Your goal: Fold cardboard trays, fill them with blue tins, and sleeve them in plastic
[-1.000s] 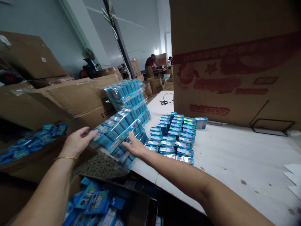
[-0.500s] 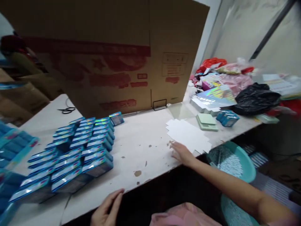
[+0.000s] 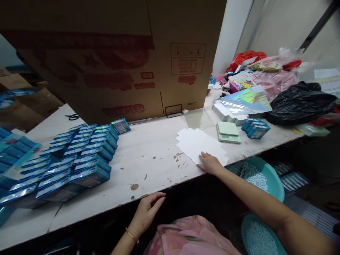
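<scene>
Two bare hands are apart: the right hand rests, fingers loosely spread, on the near edge of the white paper sheets, touching them without gripping. The left hand is just off the front edge of the desk, thumb and fingers slightly parted, apparently empty, though the dim area beneath it makes that less certain. Contact is therefore with the sheets alone, which lie overlapping, their edges staggered, ahead of the right hand. The rows of blue printed boxes stand untouched, left of the left hand. Beyond the right hand sits a pale green scale, beside the sheets.
</scene>
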